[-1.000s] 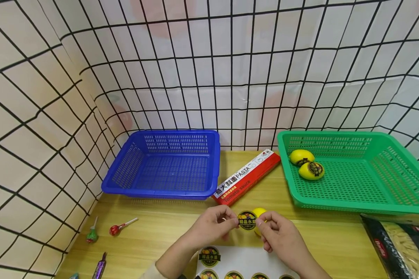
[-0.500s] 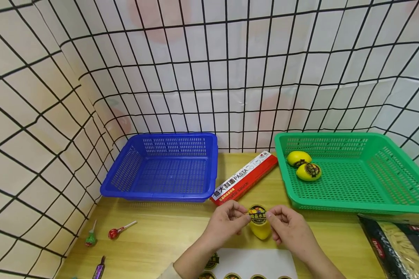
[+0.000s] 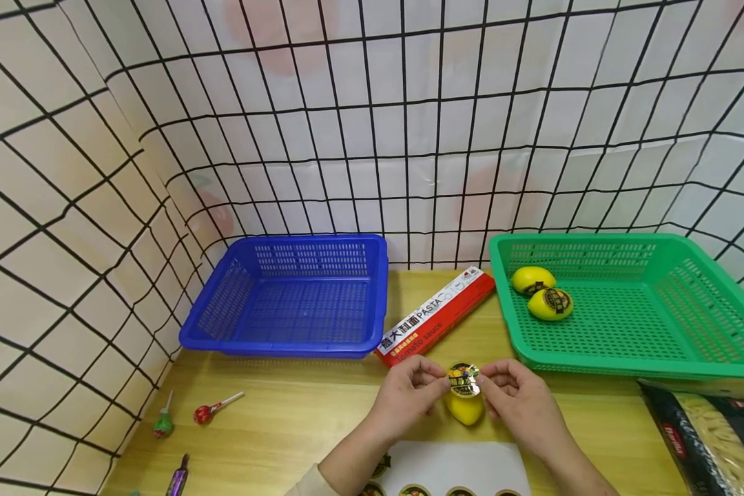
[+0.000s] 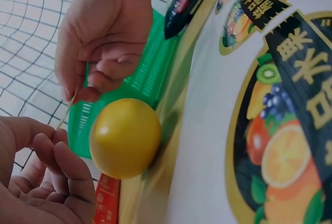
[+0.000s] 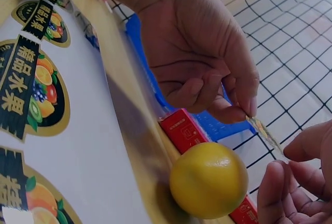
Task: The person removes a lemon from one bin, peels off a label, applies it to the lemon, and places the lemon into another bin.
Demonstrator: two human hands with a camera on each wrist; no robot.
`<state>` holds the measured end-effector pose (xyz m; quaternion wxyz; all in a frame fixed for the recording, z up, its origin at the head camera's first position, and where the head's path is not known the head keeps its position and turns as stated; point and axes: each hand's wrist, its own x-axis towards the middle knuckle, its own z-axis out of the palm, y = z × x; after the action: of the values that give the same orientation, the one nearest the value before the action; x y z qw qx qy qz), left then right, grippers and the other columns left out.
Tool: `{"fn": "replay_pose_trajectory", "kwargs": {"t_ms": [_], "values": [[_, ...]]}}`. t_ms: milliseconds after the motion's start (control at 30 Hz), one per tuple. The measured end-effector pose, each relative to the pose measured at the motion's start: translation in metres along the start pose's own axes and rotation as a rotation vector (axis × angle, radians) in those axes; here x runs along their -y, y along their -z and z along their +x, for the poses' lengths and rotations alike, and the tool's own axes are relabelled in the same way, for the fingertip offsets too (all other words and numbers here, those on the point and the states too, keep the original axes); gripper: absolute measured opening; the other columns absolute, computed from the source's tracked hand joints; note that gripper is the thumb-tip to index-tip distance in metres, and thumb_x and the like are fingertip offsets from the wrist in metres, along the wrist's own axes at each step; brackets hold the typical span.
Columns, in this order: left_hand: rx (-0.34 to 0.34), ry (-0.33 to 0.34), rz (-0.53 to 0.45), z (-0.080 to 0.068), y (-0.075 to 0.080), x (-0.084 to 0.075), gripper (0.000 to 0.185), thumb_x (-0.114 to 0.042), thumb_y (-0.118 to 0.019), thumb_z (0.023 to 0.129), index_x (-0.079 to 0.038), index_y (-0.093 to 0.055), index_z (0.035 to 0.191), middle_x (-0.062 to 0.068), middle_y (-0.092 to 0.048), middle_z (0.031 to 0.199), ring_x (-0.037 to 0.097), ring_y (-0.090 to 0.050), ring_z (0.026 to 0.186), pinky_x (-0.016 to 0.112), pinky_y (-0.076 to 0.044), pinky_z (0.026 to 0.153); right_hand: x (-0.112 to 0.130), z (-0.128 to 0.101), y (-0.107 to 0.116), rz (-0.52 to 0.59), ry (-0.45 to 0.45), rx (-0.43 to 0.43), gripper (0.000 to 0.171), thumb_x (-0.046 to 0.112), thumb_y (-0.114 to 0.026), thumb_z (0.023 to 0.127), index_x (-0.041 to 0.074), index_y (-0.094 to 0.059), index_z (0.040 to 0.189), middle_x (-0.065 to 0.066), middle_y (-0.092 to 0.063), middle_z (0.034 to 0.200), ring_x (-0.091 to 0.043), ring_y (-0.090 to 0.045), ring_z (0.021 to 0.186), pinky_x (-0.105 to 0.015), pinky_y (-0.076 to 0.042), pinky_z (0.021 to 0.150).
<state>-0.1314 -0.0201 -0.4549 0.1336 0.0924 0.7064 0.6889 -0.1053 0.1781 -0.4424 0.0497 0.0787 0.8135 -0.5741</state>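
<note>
Between my two hands a round black-and-gold fruit sticker (image 3: 464, 380) is stretched by its edges. My left hand (image 3: 408, 394) pinches its left edge with thumb and forefinger; my right hand (image 3: 521, 399) pinches the right edge the same way. A yellow lemon (image 3: 465, 411) sits on the table just below, partly covered by the sticker in the head view. In the left wrist view the sticker (image 4: 64, 115) shows edge-on, with a gap between it and the lemon (image 4: 126, 138). A white sheet of similar stickers (image 3: 455, 460) lies nearest me, partly hidden by my left forearm.
A blue basket (image 3: 285, 344) stands back left, a green basket (image 3: 595, 363) holding two stickered lemons (image 3: 549, 304) back right. Between them lies a red-and-white pasta box (image 3: 437, 317). Lollipops (image 3: 203, 413) and a purple-wrapped candy (image 3: 177, 475) lie left, a pasta bag (image 3: 707, 434) right.
Both hands have moved slightly right with the sticker, which now overlaps the lemon in the head view. The sticker has tilted and catches the light.
</note>
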Motion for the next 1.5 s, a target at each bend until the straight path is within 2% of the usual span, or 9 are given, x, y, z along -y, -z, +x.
{"fn": "replay_pose_trajectory", "kwargs": {"t_ms": [133,467,967,1267,1400,1500], "values": [[-0.009,0.014,-0.009,0.001,-0.001,0.002,0.017,-0.006,-0.072,0.090,0.004,-0.067,0.102,-0.001,-0.063,0.076,0.011,-0.053,0.056,0.019,-0.045,0.053,-0.001,0.001,-0.001,0.014,0.005,-0.013,0.030,0.017,-0.071,0.096,-0.001,-0.061,0.118,-0.009,-0.065,0.090,-0.014,-0.061,0.065,-0.026,-0.056,0.061],[-0.017,0.057,0.018,0.004,-0.002,0.009,0.016,-0.009,-0.071,0.091,0.003,-0.067,0.101,-0.003,-0.056,0.066,0.011,-0.053,0.053,0.020,-0.043,0.051,-0.007,0.004,-0.002,-0.036,-0.005,-0.016,0.033,0.021,-0.073,0.096,0.002,-0.065,0.121,-0.008,-0.068,0.093,-0.014,-0.063,0.067,-0.026,-0.056,0.062],[-0.018,0.087,0.034,0.005,-0.002,0.013,0.012,-0.010,-0.071,0.091,0.000,-0.068,0.097,-0.003,-0.058,0.068,0.013,-0.053,0.054,0.020,-0.043,0.051,-0.006,0.003,0.000,-0.089,-0.016,0.011,0.032,0.025,-0.072,0.096,0.005,-0.066,0.120,-0.008,-0.067,0.092,-0.014,-0.063,0.068,-0.025,-0.055,0.062],[-0.018,0.098,0.036,0.005,-0.002,0.016,0.012,-0.009,-0.071,0.091,0.001,-0.067,0.096,0.005,-0.061,0.070,0.013,-0.053,0.053,0.022,-0.042,0.050,-0.009,0.005,-0.001,-0.119,-0.053,0.023,0.032,0.023,-0.071,0.096,0.005,-0.066,0.123,-0.006,-0.067,0.091,-0.014,-0.062,0.068,-0.024,-0.052,0.060],[-0.016,0.099,0.044,0.006,-0.002,0.017,0.012,-0.009,-0.072,0.090,0.000,-0.068,0.096,0.010,-0.065,0.072,0.013,-0.053,0.052,0.022,-0.041,0.049,-0.012,0.007,-0.001,-0.113,-0.055,0.025,0.034,0.023,-0.071,0.097,0.004,-0.065,0.125,-0.007,-0.068,0.092,-0.014,-0.062,0.068,-0.025,-0.054,0.060],[-0.017,0.101,0.050,0.006,-0.002,0.017,0.012,-0.009,-0.072,0.090,0.000,-0.068,0.095,0.009,-0.064,0.071,0.013,-0.053,0.052,0.022,-0.041,0.049,-0.013,0.008,-0.002,-0.101,-0.056,0.030,0.035,0.022,-0.070,0.097,0.003,-0.064,0.126,-0.007,-0.068,0.093,-0.014,-0.063,0.068,-0.026,-0.056,0.060]]}}
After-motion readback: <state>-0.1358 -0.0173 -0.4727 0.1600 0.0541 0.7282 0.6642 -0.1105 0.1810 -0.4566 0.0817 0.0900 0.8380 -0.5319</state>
